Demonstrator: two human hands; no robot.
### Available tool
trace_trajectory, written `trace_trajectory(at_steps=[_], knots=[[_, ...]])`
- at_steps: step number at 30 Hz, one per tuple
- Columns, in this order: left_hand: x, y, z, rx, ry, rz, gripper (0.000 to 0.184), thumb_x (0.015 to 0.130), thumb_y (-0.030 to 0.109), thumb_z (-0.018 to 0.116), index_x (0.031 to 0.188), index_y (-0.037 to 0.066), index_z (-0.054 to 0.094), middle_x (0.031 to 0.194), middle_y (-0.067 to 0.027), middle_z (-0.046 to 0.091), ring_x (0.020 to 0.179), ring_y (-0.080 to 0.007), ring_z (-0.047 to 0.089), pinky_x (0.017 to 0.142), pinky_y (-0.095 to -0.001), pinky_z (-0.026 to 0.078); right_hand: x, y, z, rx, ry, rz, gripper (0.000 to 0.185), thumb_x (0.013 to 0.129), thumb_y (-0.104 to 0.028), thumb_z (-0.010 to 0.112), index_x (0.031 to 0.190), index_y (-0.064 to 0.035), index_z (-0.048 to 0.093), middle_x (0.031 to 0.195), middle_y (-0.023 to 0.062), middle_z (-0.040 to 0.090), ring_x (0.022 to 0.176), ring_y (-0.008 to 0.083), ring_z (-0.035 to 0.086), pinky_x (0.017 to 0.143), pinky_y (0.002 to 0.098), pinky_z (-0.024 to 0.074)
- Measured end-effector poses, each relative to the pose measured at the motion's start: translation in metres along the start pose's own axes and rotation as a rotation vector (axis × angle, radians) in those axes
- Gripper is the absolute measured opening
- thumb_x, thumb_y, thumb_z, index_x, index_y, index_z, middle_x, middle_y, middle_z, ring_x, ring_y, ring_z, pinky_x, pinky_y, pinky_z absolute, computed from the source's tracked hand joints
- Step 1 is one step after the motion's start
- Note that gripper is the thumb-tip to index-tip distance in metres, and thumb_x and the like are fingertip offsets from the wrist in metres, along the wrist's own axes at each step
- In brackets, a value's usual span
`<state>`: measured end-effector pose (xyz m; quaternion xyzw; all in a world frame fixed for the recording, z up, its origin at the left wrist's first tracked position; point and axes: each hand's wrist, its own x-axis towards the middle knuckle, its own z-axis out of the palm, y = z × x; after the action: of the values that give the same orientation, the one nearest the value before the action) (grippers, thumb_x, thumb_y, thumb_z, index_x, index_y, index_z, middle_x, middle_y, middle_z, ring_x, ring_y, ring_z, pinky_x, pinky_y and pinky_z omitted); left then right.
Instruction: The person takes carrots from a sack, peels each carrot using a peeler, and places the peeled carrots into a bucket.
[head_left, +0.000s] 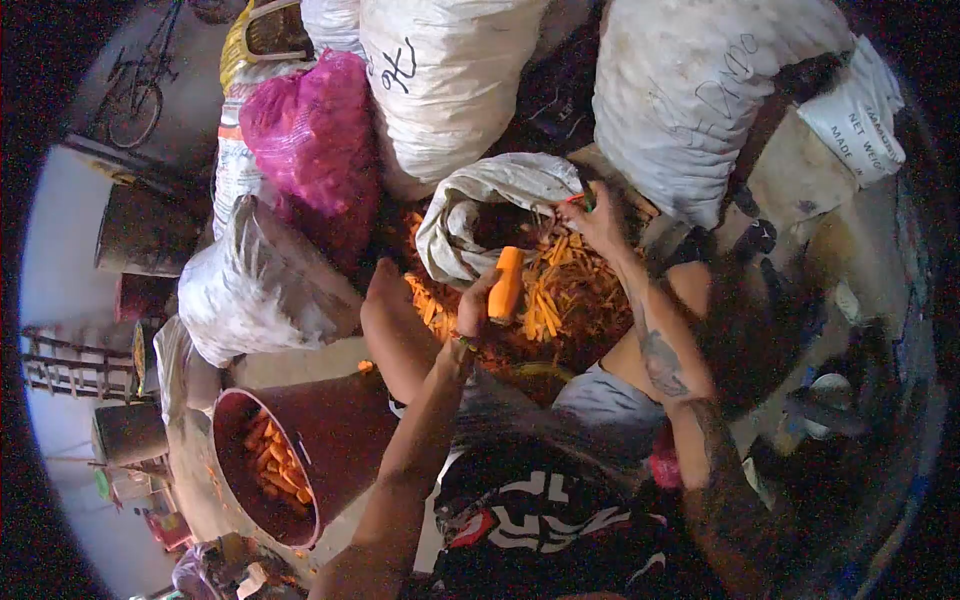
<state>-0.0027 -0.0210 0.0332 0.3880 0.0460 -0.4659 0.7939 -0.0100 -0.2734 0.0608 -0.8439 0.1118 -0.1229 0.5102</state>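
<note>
My left hand (pixel 475 305) is closed around a thick, smooth orange carrot (pixel 507 284), held upright over a heap of carrot peelings (pixel 565 290). Up and to the right, my right hand (pixel 603 220) grips a small tool with red and green parts (pixel 578 200), which looks like a peeler; the fingers hide much of it. This tool is apart from the carrot, near the rim of an opened white sack (pixel 455 215). Loose strips of peel lie between my legs, below and beside both hands.
At the lower left, a dark red bucket (pixel 345 440) leans with peeled carrots (pixel 275 465) inside. Full white sacks (pixel 450 90) (pixel 690 110) and a pink mesh sack (pixel 310 140) stand in front. Another pale sack (pixel 255 290) slumps to the left.
</note>
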Motion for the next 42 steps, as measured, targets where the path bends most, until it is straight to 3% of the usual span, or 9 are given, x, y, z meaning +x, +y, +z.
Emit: trace_trajectory(at_steps=[4,9,12,17,22,27,31,39,42], knots=[[0.004,0.005,0.026,-0.052,0.207,0.175,0.037,0.092,0.028,0.048,0.120,0.004,0.050,0.090,-0.0042,0.061,0.070,-0.0149,0.058,0.059,-0.0262,0.046,-0.032,-0.020,0.023,-0.364,-0.058,-0.457,0.044,0.072,-0.027,0.078,0.105,-0.0018,0.061,0.101,0.0157,0.064,0.099,0.0290,0.060,0.086,0.0413,0.0469],[-0.012,0.007,0.025,0.041,0.196,0.085,0.037,0.093,0.030,0.048,0.120,0.004,0.051,0.090,-0.0039,0.061,0.065,-0.0152,0.058,0.055,-0.0268,0.046,-0.005,-0.046,-0.010,0.023,-0.094,0.287,0.064,0.066,-0.039,0.081,0.112,-0.0005,0.058,0.113,0.0221,0.060,0.107,0.0313,0.058,0.091,0.0430,0.0445],[0.019,-0.011,-0.012,-0.113,0.196,0.141,0.038,0.092,0.031,0.048,0.121,0.005,0.051,0.092,-0.0045,0.061,0.067,-0.0158,0.059,0.056,-0.0270,0.047,-0.029,-0.018,0.025,-0.358,-0.092,-0.259,0.057,0.070,-0.036,0.079,0.110,-0.0040,0.056,0.107,0.0179,0.062,0.104,0.0303,0.059,0.086,0.0377,0.0450],[0.000,0.001,0.008,-0.090,0.181,0.031,0.040,0.091,0.032,0.051,0.121,0.005,0.052,0.095,-0.0066,0.061,0.073,-0.0177,0.060,0.061,-0.0286,0.050,-0.001,-0.016,-0.001,-0.129,-0.031,0.116,0.052,0.075,-0.032,0.076,0.114,-0.0043,0.056,0.109,0.0183,0.063,0.100,0.0228,0.061,0.084,0.0338,0.0462],[0.012,0.008,-0.005,-0.028,0.189,0.087,0.041,0.090,0.034,0.052,0.118,0.005,0.053,0.093,-0.0072,0.063,0.075,-0.0176,0.061,0.063,-0.0290,0.051,-0.035,-0.036,0.020,-0.443,-0.132,-0.397,0.057,0.070,-0.037,0.079,0.112,-0.0053,0.056,0.113,0.0185,0.059,0.108,0.0332,0.056,0.089,0.0414,0.0447],[-0.008,0.005,0.030,-0.020,0.216,0.151,0.039,0.092,0.038,0.050,0.114,0.006,0.055,0.092,-0.0042,0.062,0.072,-0.0167,0.060,0.060,-0.0296,0.048,0.005,-0.019,-0.006,0.080,0.028,0.258,0.048,0.076,-0.034,0.074,0.110,-0.0043,0.056,0.094,0.0129,0.067,0.088,0.0222,0.063,0.078,0.0367,0.0478],[0.001,0.009,0.021,-0.092,0.175,0.180,0.042,0.093,0.037,0.048,0.120,0.005,0.053,0.093,-0.0038,0.062,0.068,-0.0163,0.058,0.058,-0.0295,0.047,-0.029,-0.030,0.022,-0.289,-0.017,-0.443,0.052,0.070,-0.041,0.077,0.098,-0.0020,0.059,0.092,0.0159,0.064,0.086,0.0317,0.064,0.078,0.0434,0.0496],[-0.002,0.005,0.025,-0.245,0.220,0.065,0.044,0.091,0.033,0.049,0.125,0.005,0.051,0.095,-0.0048,0.061,0.070,-0.0134,0.056,0.056,-0.0255,0.045,-0.004,-0.018,0.010,-0.107,-0.136,0.114,0.058,0.070,-0.036,0.078,0.113,-0.0044,0.057,0.114,0.0190,0.061,0.109,0.0308,0.058,0.090,0.0383,0.0448],[0.026,-0.016,-0.030,0.012,0.177,0.115,0.042,0.091,0.030,0.048,0.124,0.004,0.051,0.099,-0.0061,0.063,0.078,-0.0165,0.061,0.062,-0.0282,0.049,-0.032,-0.025,0.029,-0.365,-0.176,-0.322,0.057,0.068,-0.037,0.079,0.110,-0.0047,0.058,0.104,0.0175,0.063,0.101,0.0326,0.060,0.089,0.0408,0.0458]])
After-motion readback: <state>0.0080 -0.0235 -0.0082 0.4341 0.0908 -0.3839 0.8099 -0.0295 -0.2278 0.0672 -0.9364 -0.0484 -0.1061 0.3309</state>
